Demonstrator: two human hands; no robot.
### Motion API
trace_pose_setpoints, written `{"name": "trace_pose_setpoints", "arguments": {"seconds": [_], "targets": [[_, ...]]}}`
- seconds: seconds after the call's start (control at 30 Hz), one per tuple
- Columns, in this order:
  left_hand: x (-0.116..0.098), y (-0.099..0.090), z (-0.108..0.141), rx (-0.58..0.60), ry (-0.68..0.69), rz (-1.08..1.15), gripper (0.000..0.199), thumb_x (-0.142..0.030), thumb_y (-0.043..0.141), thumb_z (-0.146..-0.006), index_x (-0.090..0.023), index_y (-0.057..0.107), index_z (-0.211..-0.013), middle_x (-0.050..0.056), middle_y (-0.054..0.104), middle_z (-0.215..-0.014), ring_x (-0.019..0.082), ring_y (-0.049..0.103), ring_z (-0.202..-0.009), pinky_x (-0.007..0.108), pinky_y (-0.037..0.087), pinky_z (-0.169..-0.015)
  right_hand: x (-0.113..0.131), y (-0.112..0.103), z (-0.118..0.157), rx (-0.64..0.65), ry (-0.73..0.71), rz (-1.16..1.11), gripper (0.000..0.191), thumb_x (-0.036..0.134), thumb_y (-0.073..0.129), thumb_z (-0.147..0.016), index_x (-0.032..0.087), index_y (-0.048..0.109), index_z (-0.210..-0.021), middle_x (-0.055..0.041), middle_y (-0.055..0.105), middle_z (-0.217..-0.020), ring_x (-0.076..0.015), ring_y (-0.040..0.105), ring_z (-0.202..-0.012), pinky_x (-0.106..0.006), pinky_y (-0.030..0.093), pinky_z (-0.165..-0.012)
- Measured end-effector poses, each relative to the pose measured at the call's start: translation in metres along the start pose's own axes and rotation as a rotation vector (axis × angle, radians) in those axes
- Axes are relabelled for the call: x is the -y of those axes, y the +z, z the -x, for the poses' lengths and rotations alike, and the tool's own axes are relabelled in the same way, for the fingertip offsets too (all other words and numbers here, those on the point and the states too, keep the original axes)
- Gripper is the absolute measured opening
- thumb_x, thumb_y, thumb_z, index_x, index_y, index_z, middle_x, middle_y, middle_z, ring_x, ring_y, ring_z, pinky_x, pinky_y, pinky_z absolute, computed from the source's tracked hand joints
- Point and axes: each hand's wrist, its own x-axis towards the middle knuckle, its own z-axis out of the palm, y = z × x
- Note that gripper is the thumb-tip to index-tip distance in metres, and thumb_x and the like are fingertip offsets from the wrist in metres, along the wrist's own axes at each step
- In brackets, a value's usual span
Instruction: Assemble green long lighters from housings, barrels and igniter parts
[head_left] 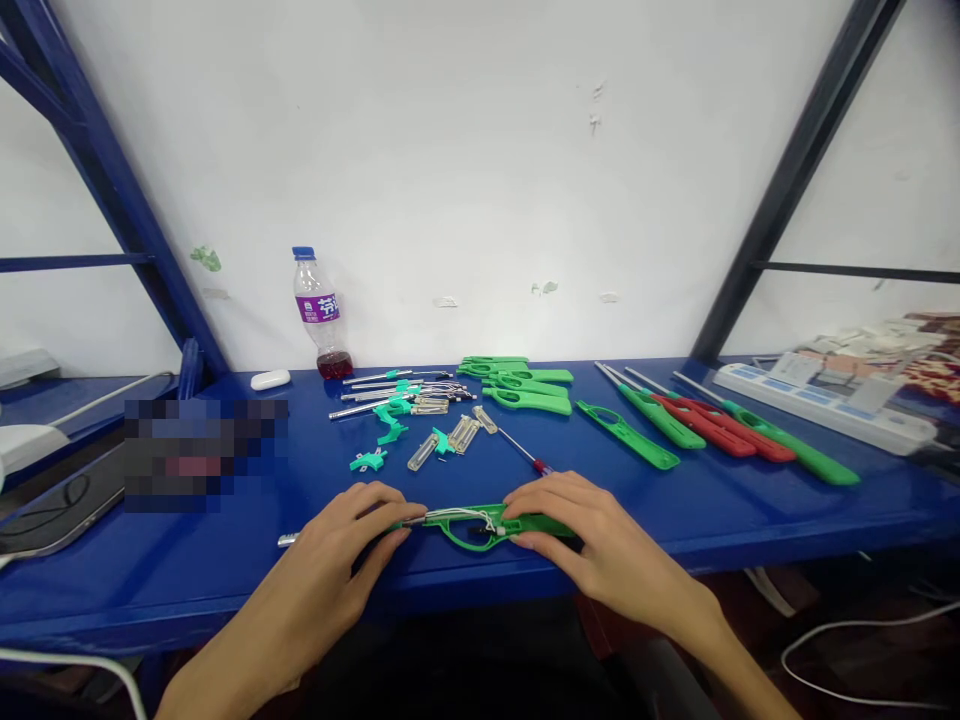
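Near the table's front edge lies an opened long-nosed lighter (480,540): a green casing half with white wires and a small black part inside. My left hand (352,545) pinches its left end, where the metal tube meets the casing; the tube's tip (287,540) shows beyond my wrist. My right hand (589,530) grips the green handle end, fingers on top and thumb at the near side. Behind my right hand lies a screwdriver (536,463) with a thin shaft. Clear fuel tanks (465,434) and teal plastic parts (369,460) are scattered beyond my hands.
Several metal tubes with wires (375,392) lie behind, beside stacked green casing halves (529,395). To the right are a single green half (630,437), red lighters (701,425) and a power strip (825,405). A bottle (320,320) and white case (270,380) stand back left.
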Motion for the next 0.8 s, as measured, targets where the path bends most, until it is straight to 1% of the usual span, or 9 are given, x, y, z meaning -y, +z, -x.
{"name": "trace_pose_setpoints", "arguments": {"seconds": [0.13, 0.2, 0.33, 0.43, 0.6, 0.7, 0.8], "targets": [[-0.004, -0.003, -0.004, -0.098, 0.022, 0.058, 0.022, -0.029, 0.058, -0.107, -0.036, 0.071, -0.124, -0.005, 0.070, -0.115, 0.010, 0.069, -0.102, 0.018, 0.052, -0.092, 0.003, -0.001, -0.002, -0.005, 0.002, -0.010, 0.034, 0.012, 0.077, -0.103, 0.032, 0.063, -0.126, 0.0062, 0.070, -0.124, -0.0203, 0.063, -0.114, -0.034, 0.037, -0.107], [-0.008, -0.004, -0.006, -0.137, 0.033, 0.080, 0.021, -0.028, 0.059, -0.106, -0.035, 0.072, -0.122, -0.005, 0.070, -0.114, 0.010, 0.069, -0.102, 0.016, 0.052, -0.091, 0.003, -0.001, -0.002, -0.007, 0.001, -0.013, 0.034, 0.011, 0.077, -0.103, 0.031, 0.064, -0.126, 0.0056, 0.070, -0.124, -0.0207, 0.064, -0.113, -0.034, 0.038, -0.106], [-0.014, -0.001, -0.010, -0.191, 0.056, 0.107, 0.022, -0.025, 0.059, -0.106, -0.034, 0.072, -0.122, -0.004, 0.069, -0.112, 0.009, 0.069, -0.101, 0.016, 0.052, -0.092, 0.002, -0.002, -0.002, -0.009, -0.008, -0.004, 0.034, 0.011, 0.078, -0.102, 0.030, 0.065, -0.127, 0.0036, 0.071, -0.124, -0.0223, 0.064, -0.114, -0.035, 0.038, -0.107], [-0.016, 0.001, -0.011, -0.200, 0.054, 0.113, 0.022, -0.025, 0.060, -0.105, -0.034, 0.073, -0.121, -0.004, 0.069, -0.112, 0.009, 0.069, -0.100, 0.017, 0.053, -0.093, -0.001, -0.001, -0.001, -0.002, -0.005, 0.011, 0.035, 0.013, 0.079, -0.102, 0.030, 0.065, -0.130, 0.0019, 0.071, -0.126, -0.0237, 0.064, -0.116, -0.037, 0.038, -0.109], [-0.021, -0.004, -0.010, -0.273, 0.006, 0.154, 0.021, -0.026, 0.063, -0.104, -0.034, 0.074, -0.119, -0.003, 0.071, -0.112, 0.012, 0.069, -0.104, 0.019, 0.053, -0.095, -0.001, 0.000, -0.002, -0.014, -0.022, 0.011, 0.028, 0.012, 0.079, -0.102, 0.028, 0.071, -0.124, 0.0020, 0.072, -0.123, -0.0231, 0.064, -0.116, -0.035, 0.039, -0.108], [-0.023, -0.006, -0.010, -0.276, -0.005, 0.183, 0.019, -0.027, 0.064, -0.103, -0.034, 0.075, -0.117, -0.003, 0.071, -0.112, 0.013, 0.069, -0.104, 0.020, 0.055, -0.093, 0.000, 0.001, -0.002, -0.020, -0.016, 0.021, 0.029, 0.013, 0.079, -0.102, 0.028, 0.071, -0.126, 0.0008, 0.072, -0.124, -0.0240, 0.065, -0.116, -0.037, 0.040, -0.108], [-0.021, -0.002, -0.012, -0.231, 0.017, 0.163, 0.018, -0.028, 0.064, -0.103, -0.032, 0.075, -0.117, -0.001, 0.071, -0.112, 0.014, 0.070, -0.102, 0.022, 0.055, -0.092, 0.000, 0.000, -0.002, -0.013, -0.010, 0.014, 0.029, 0.015, 0.078, -0.103, 0.028, 0.070, -0.128, -0.0004, 0.072, -0.124, -0.0246, 0.065, -0.114, -0.038, 0.042, -0.107]]}}
